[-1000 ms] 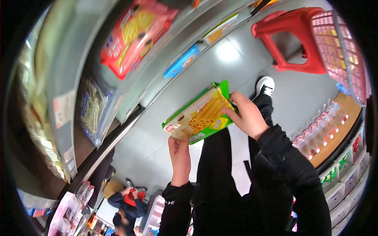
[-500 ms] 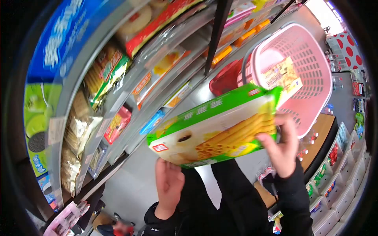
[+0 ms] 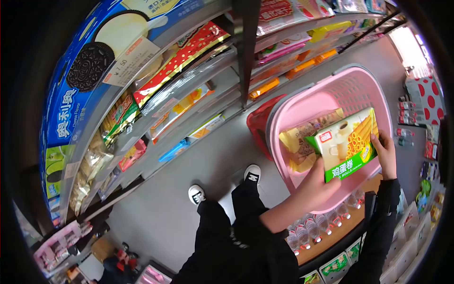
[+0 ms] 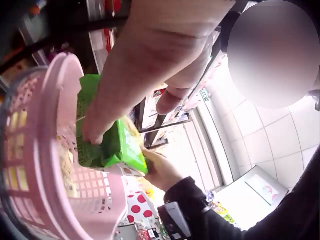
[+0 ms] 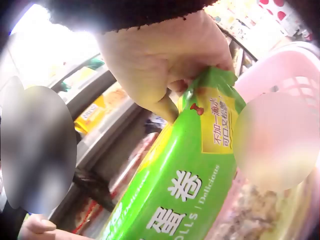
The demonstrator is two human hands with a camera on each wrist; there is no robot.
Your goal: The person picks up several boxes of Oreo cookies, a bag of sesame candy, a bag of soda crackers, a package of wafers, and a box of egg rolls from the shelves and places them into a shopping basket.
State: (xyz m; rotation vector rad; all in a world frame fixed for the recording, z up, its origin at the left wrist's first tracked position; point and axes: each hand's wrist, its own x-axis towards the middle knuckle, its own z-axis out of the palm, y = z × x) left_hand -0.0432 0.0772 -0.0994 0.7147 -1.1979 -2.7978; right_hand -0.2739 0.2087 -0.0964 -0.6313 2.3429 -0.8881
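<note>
A green-and-cream pack of egg rolls (image 3: pixel 352 142), its front facing up, is over the pink shopping basket (image 3: pixel 278 156). My right hand (image 3: pixel 387 154) pinches one end of the pack; in the right wrist view this hand (image 5: pixel 170 65) has thumb and fingers at the crimped wrapper. At the opposite end is my left hand (image 3: pixel 318 189). The left wrist view shows that hand (image 4: pixel 150 65) with one long straight finger overlapping the green wrapper and another fingertip apart from it. Inside the basket lies a yellow-brown snack packet (image 3: pixel 298 137), partly hidden behind the pack.
Left of me stand shelves of biscuits, with a large blue Oreo pack (image 3: pixel 90 71) nearest. A red stool (image 3: pixel 257 125) shows beside the basket. Several water bottles (image 3: pixel 307 232) line a wooden ledge below it. Grey floor (image 3: pixel 179 175) lies around my shoes.
My view has turned toward the basket. The pack has moved right, from in front of my body to over the basket, and turned. My left hand has swung right alongside it.
</note>
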